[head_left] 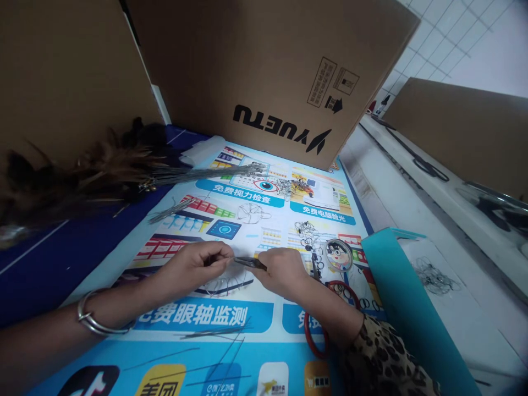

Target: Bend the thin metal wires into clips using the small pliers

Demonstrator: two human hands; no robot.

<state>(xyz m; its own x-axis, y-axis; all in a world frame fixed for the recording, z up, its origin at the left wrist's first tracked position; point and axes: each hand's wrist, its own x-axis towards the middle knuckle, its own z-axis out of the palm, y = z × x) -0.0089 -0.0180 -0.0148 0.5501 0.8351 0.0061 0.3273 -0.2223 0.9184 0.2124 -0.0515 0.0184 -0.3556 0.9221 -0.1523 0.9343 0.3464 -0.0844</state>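
Observation:
My right hand (pixel 282 270) is closed around a pair of slim pliers (pixel 249 262), their narrow jaws pointing left. At the tip of the jaws, my left hand (pixel 206 265) pinches a thin wire, mostly hidden by the fingers. Just below both hands, curved thin wires (pixel 225 285) lie on the printed sheet. Red-handled scissors (pixel 317 341) rest partly under my right forearm. Beside them are a round clear-topped roll or container (pixel 339 254) and a tangle of small dark wire loops (pixel 307 235).
Straight wires (pixel 214 332) lie at the front; a wire bundle (pixel 206 173) lies behind. Brown feathers (pixel 99 159) are at left. Cardboard boxes (pixel 264 66) stand at the back. On the right, a teal-edged box (pixel 408 297) has tangled wire (pixel 436 276) on its white surface.

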